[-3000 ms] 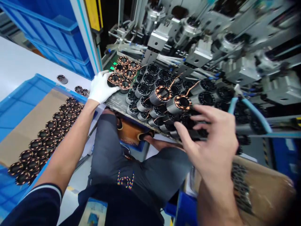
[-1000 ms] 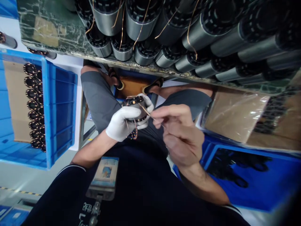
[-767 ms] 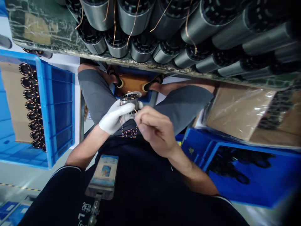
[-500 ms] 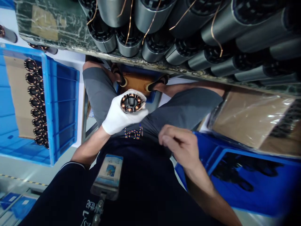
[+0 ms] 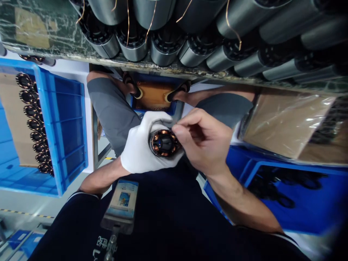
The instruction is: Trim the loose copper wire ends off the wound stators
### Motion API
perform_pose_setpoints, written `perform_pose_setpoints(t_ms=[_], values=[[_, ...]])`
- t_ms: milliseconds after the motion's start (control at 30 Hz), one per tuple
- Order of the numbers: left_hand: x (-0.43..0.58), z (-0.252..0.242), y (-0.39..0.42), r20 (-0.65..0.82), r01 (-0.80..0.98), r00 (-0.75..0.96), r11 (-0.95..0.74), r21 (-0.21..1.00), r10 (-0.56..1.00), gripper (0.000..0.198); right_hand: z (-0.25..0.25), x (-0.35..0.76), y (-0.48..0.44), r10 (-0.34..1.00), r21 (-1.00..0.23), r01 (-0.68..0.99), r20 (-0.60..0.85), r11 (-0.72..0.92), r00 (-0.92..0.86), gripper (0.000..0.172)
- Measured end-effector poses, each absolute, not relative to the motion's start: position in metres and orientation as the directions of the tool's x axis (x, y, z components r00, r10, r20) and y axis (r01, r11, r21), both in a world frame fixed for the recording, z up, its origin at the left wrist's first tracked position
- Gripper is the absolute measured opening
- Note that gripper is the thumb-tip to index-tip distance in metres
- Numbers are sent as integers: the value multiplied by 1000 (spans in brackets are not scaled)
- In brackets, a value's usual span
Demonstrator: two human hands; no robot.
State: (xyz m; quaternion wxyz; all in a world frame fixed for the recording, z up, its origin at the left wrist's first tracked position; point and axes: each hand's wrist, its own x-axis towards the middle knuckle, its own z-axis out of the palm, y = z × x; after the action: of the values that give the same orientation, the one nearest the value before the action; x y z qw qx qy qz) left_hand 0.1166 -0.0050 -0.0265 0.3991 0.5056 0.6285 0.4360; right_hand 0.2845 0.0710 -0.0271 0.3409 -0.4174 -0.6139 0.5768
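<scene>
The white-gloved left hand [image 5: 144, 148] holds a copper-wound core [image 5: 164, 141] in its grip, ringed end facing up. The bare right hand [image 5: 208, 139] brings thumb and forefinger together at its rim; anything pinched there is hidden. Metal cylinders [image 5: 164, 53], several trailing copper wires, crowd the tabletop [image 5: 61, 38] beyond.

Copper and black against white
From afar I see a copper-dotted black core [image 5: 164, 143], a plain white glove [image 5: 141, 148], grey shorts [image 5: 108, 101], a blue crate [image 5: 69, 119], silver cylinders [image 5: 110, 50] with black tops [image 5: 98, 34].
</scene>
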Motion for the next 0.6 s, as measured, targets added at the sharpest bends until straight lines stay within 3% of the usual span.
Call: perform_pose_setpoints(t_ms=[100, 167, 233, 333, 400, 433, 467, 533, 600], values=[[118, -19, -4, -167, 280, -105, 190, 941, 980, 68, -22, 293, 68, 889, -950, 198, 137, 244, -437, 13], [120, -18, -2, -161, 298, -102, 185, 936, 982, 64, -22, 296, 66, 886, -927, 227, 182, 300, -426, 12], [123, -22, -2, -19, 306, -146, 63, 950, 989, 58, -26, 297, 64, 915, -960, 197, 111, 200, -388, 12], [126, -31, -3, 196, 292, -192, -135, 947, 962, 48, -34, 299, 65, 919, -991, 70, -130, -112, -372, 19], [123, -34, -3, 190, 251, -194, -139, 958, 962, 46, -37, 305, 72, 912, -968, -24, -226, -249, -343, 23], [120, -34, -2, 154, 227, -187, -110, 968, 970, 45, -36, 310, 76, 934, -969, -58, -212, -239, -288, 24], [117, -32, -1, 117, 212, -174, -78, 974, 978, 45, -33, 315, 80, 963, -983, -51, -162, -177, -216, 22], [110, -27, 1, 67, 217, -134, -36, 975, 989, 42, -24, 323, 86, 982, -990, 96, 88, 105, -165, 13], [107, -22, 4, 83, 234, -95, -59, 970, 992, 37, -14, 329, 88, 881, -866, 277, 310, 417, -357, 22]])
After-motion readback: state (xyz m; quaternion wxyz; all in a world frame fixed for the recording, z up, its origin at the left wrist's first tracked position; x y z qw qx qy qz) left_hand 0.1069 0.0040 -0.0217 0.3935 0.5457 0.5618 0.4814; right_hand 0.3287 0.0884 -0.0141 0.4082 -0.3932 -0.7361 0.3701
